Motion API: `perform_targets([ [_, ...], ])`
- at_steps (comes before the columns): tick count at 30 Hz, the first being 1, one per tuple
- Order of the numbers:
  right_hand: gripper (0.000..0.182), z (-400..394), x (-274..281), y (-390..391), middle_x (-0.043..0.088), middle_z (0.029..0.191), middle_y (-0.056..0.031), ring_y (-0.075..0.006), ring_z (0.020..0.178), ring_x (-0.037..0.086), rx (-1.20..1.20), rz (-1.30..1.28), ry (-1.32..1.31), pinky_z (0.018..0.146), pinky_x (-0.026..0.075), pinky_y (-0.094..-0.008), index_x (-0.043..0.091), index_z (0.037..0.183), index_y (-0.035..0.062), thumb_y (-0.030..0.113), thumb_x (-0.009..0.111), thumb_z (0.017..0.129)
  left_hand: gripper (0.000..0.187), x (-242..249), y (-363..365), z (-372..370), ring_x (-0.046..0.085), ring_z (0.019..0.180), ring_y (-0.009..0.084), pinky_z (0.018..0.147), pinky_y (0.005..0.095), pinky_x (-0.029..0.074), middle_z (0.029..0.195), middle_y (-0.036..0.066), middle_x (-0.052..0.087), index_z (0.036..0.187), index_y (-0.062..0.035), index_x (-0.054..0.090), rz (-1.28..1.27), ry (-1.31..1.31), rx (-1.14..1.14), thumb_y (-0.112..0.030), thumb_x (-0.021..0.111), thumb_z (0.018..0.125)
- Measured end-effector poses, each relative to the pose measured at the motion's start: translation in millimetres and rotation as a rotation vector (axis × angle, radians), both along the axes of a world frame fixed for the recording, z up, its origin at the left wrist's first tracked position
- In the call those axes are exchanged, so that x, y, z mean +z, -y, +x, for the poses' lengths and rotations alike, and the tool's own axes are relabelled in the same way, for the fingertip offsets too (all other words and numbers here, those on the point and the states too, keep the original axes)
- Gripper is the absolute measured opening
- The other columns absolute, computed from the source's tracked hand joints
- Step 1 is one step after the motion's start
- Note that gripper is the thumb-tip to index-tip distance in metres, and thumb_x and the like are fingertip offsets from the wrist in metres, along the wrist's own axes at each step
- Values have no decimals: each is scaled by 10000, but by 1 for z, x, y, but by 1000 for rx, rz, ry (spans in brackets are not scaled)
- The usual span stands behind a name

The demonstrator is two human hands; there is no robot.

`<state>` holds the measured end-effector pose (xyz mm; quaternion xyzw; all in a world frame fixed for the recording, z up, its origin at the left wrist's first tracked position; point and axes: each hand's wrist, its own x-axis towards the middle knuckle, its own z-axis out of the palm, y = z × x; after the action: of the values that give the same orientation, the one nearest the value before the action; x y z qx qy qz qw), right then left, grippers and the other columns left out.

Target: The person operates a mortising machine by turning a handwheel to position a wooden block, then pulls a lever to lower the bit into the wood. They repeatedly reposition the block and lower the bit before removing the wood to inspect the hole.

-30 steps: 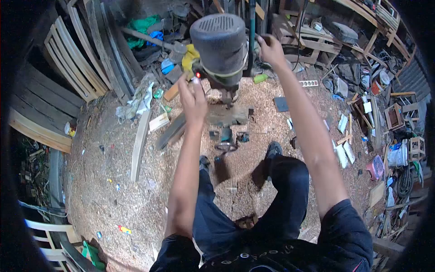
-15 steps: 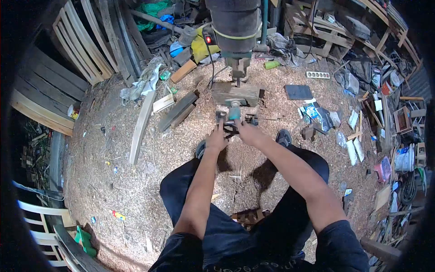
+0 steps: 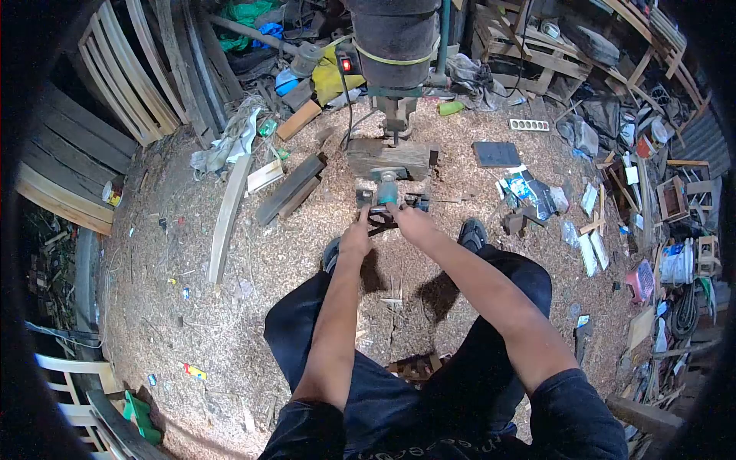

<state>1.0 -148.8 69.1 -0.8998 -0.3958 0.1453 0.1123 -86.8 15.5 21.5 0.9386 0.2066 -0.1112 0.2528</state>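
A large dark machine [image 3: 391, 54] with a yellow band stands upright at the top middle, its bit reaching down to a wooden block [image 3: 392, 159]. The block sits in a clamp with a green part [image 3: 388, 189] and a dark handwheel [image 3: 381, 220] on the near side. My left hand [image 3: 356, 236] is closed on the wheel's left side. On its right side my right hand [image 3: 414, 226] grips the rim. Fingertips of both hands are small and partly hidden.
Dark timber pieces [image 3: 291, 188] and a long pale board [image 3: 230, 218] lie left of the machine. To the right are a dark flat block [image 3: 496, 154], a power strip [image 3: 529, 125] and plastic scraps. Wood shavings cover the floor [image 3: 253, 330].
The whole view has shifted slightly, so the machine and floor items appear a little further left. Both hands remain at the handwheel, with their positions on it slightly altered.
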Motion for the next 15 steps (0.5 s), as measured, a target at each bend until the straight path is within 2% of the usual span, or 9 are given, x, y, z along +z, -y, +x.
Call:
perform_targets([
  [4,530,1,-1,-2,693,970,-229,-384,911,704,12,2,-26,758,577,-496,460,1407,118,10,483,889,897,-1,-5,-5,659,1028,420,876,507,543,1140,242,653,1511,-272,239,6,26,4,19,687,790],
  [5,475,3,1,-2,690,966,-239,-388,915,703,11,0,-18,759,576,-495,471,1374,97,28,482,904,890,-3,-6,-3,658,1029,422,877,507,543,1171,244,640,1510,-272,245,6,37,8,27,678,793],
  [7,374,-2,4,-1,683,959,-258,-397,923,701,15,-6,-18,762,574,-493,493,1307,53,64,480,933,880,-13,-7,-2,652,1046,425,885,507,545,1313,257,550,1509,-280,254,7,80,13,55,649,798],
  [12,385,-4,8,-2,684,950,-252,-395,921,699,9,9,-12,773,573,-484,489,1316,65,54,476,931,916,-7,-4,-6,632,1101,425,914,484,555,1586,244,231,1531,-307,222,51,38,19,103,600,804],
  [15,353,-6,7,-1,684,946,-251,-394,917,699,-6,23,-8,781,569,-492,516,1281,60,61,494,929,914,-17,-5,-6,633,1103,422,916,484,554,1579,240,254,1539,-310,210,27,85,33,90,597,814],
])
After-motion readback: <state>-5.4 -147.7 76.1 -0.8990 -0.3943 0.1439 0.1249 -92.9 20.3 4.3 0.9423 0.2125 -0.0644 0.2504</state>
